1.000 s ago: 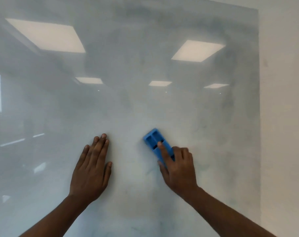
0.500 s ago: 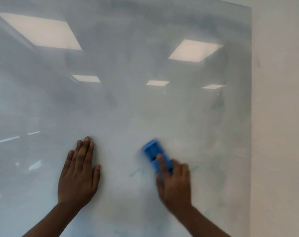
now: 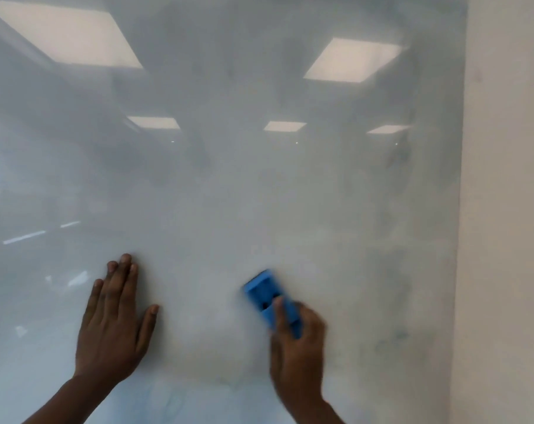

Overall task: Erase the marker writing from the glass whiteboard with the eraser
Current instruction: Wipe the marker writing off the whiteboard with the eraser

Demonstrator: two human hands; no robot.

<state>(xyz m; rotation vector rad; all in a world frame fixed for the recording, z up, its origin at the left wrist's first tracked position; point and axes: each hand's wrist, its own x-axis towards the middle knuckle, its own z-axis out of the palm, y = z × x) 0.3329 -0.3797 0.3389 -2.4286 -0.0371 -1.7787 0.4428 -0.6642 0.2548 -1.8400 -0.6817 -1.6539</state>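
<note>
The glass whiteboard (image 3: 229, 194) fills most of the view, grey and smeared, with ceiling lights reflected in it. My right hand (image 3: 297, 350) presses a blue eraser (image 3: 267, 296) against the lower middle of the glass, its index finger lying along the eraser's back. The hand and eraser are motion-blurred. My left hand (image 3: 112, 322) rests flat on the glass to the left, fingers together and extended. Faint greenish marker traces (image 3: 391, 339) show to the right of the eraser, and a bluish smear (image 3: 167, 399) lies along the bottom.
A plain off-white wall (image 3: 504, 209) borders the board's right edge (image 3: 462, 179). Darker smudges (image 3: 397, 154) mark the right part of the glass.
My right hand has slid the eraser downward on the glass. The left hand stays flat on the board. The view has shifted a little.
</note>
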